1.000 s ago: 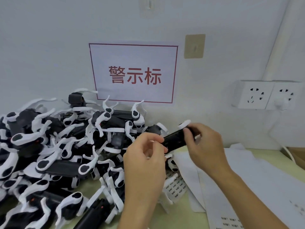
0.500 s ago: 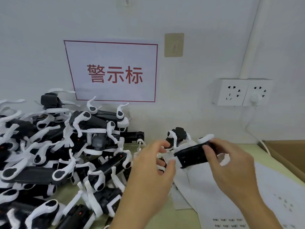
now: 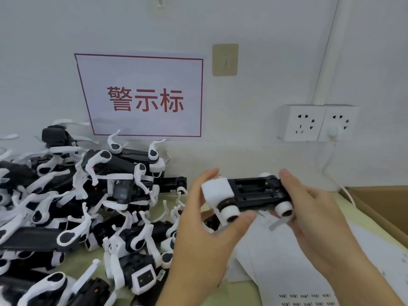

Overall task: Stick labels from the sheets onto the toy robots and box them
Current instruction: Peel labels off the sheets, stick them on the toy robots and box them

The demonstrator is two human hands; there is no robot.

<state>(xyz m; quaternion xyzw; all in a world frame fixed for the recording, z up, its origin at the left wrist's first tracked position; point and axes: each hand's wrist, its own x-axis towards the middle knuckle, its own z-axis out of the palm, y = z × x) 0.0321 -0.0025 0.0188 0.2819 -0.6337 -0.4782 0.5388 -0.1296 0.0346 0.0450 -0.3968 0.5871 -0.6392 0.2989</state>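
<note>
Both hands grasp 1 toy robot (image 3: 249,195): left hand (image 3: 207,219) at head, right hand (image 3: 309,208) at rear. Risk: loose legs snag cardboard box (image 3: 384,204) edge, robot slips.

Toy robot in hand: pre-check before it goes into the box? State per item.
1. Toy robot held by both hands, left hand and right hand: ok.
2. Label on its upturned underside: cannot tell.
3. Cardboard box open at right: ok.
4. Room inside box: cannot tell, interior out of view.
5. Label sheets lying under the hands: ok.
6. Pile of toy robots apart from the box path: ok.
</note>
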